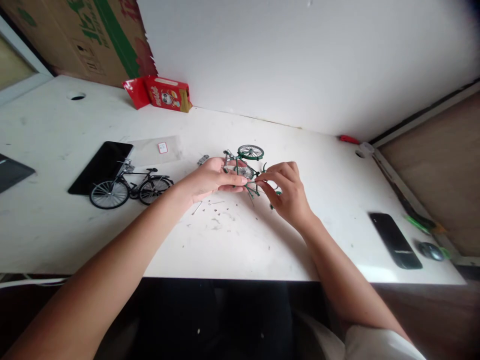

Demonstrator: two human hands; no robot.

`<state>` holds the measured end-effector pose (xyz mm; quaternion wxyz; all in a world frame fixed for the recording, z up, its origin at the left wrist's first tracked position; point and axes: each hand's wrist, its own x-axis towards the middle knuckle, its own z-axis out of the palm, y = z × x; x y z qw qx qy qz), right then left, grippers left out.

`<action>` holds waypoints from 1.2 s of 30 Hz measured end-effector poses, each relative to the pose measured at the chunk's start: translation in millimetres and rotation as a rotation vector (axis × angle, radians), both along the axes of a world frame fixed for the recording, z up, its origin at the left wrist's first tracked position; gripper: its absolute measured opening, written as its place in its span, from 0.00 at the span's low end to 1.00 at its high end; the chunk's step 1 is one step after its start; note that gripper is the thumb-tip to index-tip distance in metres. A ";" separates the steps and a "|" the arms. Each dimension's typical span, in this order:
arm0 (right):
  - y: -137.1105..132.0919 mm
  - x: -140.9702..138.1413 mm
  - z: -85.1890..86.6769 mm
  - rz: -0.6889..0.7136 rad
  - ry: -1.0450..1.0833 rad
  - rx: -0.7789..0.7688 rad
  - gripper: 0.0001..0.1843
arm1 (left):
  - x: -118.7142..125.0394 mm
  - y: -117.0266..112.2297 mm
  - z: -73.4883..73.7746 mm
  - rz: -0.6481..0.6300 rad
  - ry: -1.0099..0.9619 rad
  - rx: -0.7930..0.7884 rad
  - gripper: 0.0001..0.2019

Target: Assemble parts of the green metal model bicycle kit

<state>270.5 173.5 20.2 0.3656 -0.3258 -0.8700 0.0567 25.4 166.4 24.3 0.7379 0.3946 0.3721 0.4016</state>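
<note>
A green miniature bicycle [251, 152] is held above the white table by my left hand [219, 179], whose fingers and thumb close around part of its frame. My right hand [284, 189] is pinched at the bicycle's near side, thumb against index finger on a thin piece too small to name. Loose green parts [276, 206] show just below that hand. On the table under my hands lie a small L-shaped metal key [197, 208] and several tiny screws [215, 214]. Some of the bicycle is hidden behind my fingers.
Left of my hands, a black miniature bicycle [129, 189] stands by a black tablet-like slab [98, 165] and a clear plastic bag [153, 150]. A red box [168, 95] sits at the back. To the right lie a dark phone [395, 241] and a round dark object [431, 251].
</note>
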 end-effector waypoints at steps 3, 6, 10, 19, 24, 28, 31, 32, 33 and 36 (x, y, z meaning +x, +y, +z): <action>0.2 0.2 -1.7 -0.043 0.117 -0.033 0.06 | 0.7 0.1 -0.9 -0.005 -0.038 0.031 0.27; -0.3 0.2 -4.6 -0.070 0.264 -0.141 0.08 | 1.7 -0.1 0.2 -0.014 -0.063 0.050 0.29; -0.1 0.2 -11.1 -0.003 0.341 -0.205 0.08 | 3.3 -0.9 2.5 0.005 -0.072 0.067 0.31; 1.4 -2.5 -16.9 -0.076 0.443 -0.171 0.07 | 4.5 -0.9 -4.4 -0.055 -0.031 0.154 0.30; -0.4 -3.9 -13.6 -0.090 0.415 -0.125 0.06 | 8.8 -3.8 -6.0 -0.103 -0.013 0.185 0.31; 0.2 -4.2 -12.3 -0.060 0.427 -0.123 0.04 | 9.9 -4.7 -5.2 -0.080 0.002 0.174 0.31; 0.2 -4.6 -12.4 -0.077 0.417 -0.147 0.06 | 9.7 -4.7 -3.9 -0.070 0.009 0.167 0.33; 0.0 -4.7 -12.4 -0.081 0.417 -0.157 0.06 | 9.8 -4.7 -3.5 -0.066 0.010 0.166 0.33; -0.2 -4.9 -12.4 -0.084 0.420 -0.165 0.06 | 10.0 -4.6 -3.1 -0.060 0.011 0.166 0.34; -0.6 -5.5 -11.9 -0.086 0.432 -0.184 0.07 | 10.8 -4.4 -3.2 -0.025 0.006 0.176 0.34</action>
